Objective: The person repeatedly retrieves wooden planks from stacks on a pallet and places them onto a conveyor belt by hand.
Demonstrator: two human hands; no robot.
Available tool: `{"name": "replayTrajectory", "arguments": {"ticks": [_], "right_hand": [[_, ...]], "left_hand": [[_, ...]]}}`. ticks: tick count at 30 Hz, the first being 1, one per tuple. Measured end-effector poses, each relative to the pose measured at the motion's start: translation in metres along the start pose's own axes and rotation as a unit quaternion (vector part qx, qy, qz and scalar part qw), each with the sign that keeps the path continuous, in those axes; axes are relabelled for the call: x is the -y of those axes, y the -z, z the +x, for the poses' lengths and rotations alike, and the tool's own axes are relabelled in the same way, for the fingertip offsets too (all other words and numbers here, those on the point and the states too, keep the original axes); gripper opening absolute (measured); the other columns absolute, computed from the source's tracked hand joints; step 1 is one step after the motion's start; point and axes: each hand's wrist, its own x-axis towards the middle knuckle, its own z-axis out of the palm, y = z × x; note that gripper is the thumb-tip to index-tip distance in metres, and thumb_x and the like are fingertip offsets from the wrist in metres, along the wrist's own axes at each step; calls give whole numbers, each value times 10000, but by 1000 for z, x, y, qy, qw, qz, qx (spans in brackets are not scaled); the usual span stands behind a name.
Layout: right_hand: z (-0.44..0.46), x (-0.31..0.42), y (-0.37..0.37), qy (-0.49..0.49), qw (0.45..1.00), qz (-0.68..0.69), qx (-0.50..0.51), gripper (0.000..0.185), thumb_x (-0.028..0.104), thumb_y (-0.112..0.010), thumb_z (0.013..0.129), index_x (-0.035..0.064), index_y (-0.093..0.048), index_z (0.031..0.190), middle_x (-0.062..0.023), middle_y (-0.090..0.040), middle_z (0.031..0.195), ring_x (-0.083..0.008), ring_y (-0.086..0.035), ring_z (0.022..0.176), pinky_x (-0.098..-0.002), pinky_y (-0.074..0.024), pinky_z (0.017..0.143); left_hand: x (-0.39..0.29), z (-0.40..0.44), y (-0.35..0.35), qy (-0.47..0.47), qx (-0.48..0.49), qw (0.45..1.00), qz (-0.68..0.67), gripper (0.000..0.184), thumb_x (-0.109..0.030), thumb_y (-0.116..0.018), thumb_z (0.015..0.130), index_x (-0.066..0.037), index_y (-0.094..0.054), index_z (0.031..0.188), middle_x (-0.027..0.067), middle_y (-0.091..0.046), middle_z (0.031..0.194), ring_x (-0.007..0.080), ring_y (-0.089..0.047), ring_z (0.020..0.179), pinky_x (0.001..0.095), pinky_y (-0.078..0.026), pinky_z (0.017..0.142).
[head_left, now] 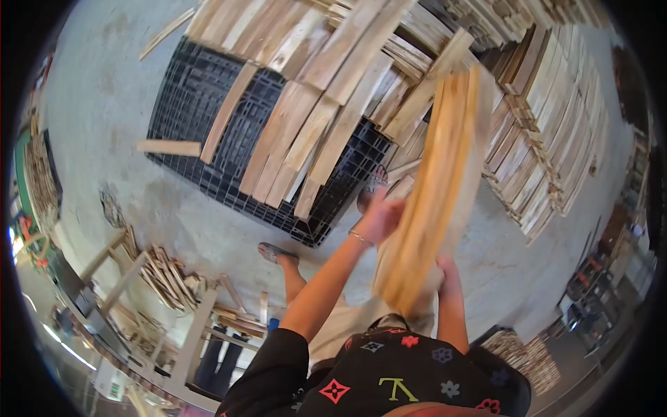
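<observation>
In front of my body is a small stack of wooden boards (434, 181), tilted lengthwise and smeared by motion. My left hand (383, 217) grips its left side, with the fingers partly hidden by the wood. My right hand (448, 267) is at the right side near the lower end, and most of its fingers are behind the boards. Just beyond is a black plastic pallet (191, 90) with rows of loose wooden boards (292, 142) lying on it. One short board (169, 147) sticks out over the pallet's left edge.
Large stacks of boards (549, 125) stand on the right. Lower left are a wooden frame (201, 333) and a heap of scrap sticks (170, 278). A lone stick (167, 33) lies on the concrete floor (104, 83). My sandaled foot (276, 252) is beside the pallet's near corner.
</observation>
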Motion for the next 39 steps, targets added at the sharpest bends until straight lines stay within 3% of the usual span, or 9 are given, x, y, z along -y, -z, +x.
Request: {"name": "replayTrajectory", "arguments": {"ticks": [3, 7, 11, 16, 17, 19, 27, 34, 39], "right_hand": [[-147, 46, -67, -130, 991, -7, 14, 1034, 408, -807, 642, 4, -357, 1481, -134, -510, 1424, -286, -505, 1300, -411, -417, 1088], [-235, 24, -112, -51, 991, 54, 115, 1074, 491, -818, 639, 32, -352, 1490, -143, -505, 1425, -315, -514, 1286, -450, -428, 1076], [-296, -43, -279, -18, 886, 109, 451, 1094, 665, -708, 726, 47, -287, 1524, -256, -393, 1479, -415, -488, 1273, -553, -424, 1047], [-414, -203, -483, -154, 777, -2, 610, 1389, 794, -770, 535, -43, -242, 1511, -289, -461, 1400, -398, -581, 1147, -507, -531, 919], [-431, -243, -520, -188, 744, -33, 640, 1383, 801, -758, 544, -43, -241, 1511, -290, -455, 1405, -403, -579, 1152, -511, -532, 919], [-468, -329, -577, -264, 677, -93, 680, 1372, 815, -734, 562, -43, -239, 1512, -293, -442, 1416, -413, -575, 1161, -519, -535, 919], [-525, -306, -662, -542, 297, -284, 733, 1318, 747, -773, 614, 43, -177, 1554, -260, -321, 1532, -417, -414, 1365, -511, -399, 1112], [-491, -323, -689, -421, 353, -399, 734, 1014, 512, -800, 698, 7, -373, 1467, -185, -495, 1409, -300, -507, 1287, -441, -433, 1058], [-596, -374, -780, -102, 195, -492, 842, 964, 308, -824, 681, -21, -360, 1460, -196, -507, 1373, -316, -514, 1256, -381, -403, 1060]], "left_hand": [[53, -61, -94, 12, 27, 999, 32, 1020, -836, -392, 841, -14, -441, 1441, 158, -557, 1386, 287, -534, 1277, 430, -381, 1110], [48, -173, -194, -144, 524, 834, -93, 993, -807, -436, 849, -79, -334, 1517, 171, -475, 1467, 281, -519, 1303, 442, -426, 1090], [30, -386, -169, -264, 320, 908, 66, 952, -794, -434, 859, -88, -379, 1495, 157, -528, 1417, 283, -566, 1248, 447, -488, 1031], [50, -734, -75, -386, 424, 813, 103, 969, -817, -402, 848, -80, -408, 1477, 150, -573, 1368, 268, -606, 1195, 421, -536, 977], [96, -824, -82, -586, 99, 790, 149, 1011, -837, -415, 823, -84, -380, 1496, 165, -525, 1419, 282, -577, 1235, 437, -516, 1003], [147, -928, -15, -685, 127, 707, 122, 983, -831, -317, 857, -79, -395, 1485, 155, -570, 1370, 257, -639, 1146, 369, -593, 867], [250, -958, -41, -905, 6, 425, 39, 997, -823, -451, 797, -84, -429, 1465, 132, -596, 1341, 229, -640, 1144, 360, -587, 885], [312, -971, -43, -954, -163, 246, -49, 927, -760, -472, 867, -75, -395, 1486, 112, -521, 1422, 204, -523, 1278, 382, -470, 1037], [316, -1030, -46, -921, -381, 58, -54, 850, -662, -482, 941, -50, -320, 1509, 107, -483, 1451, 236, -486, 1314, 404, -404, 1095]]}}
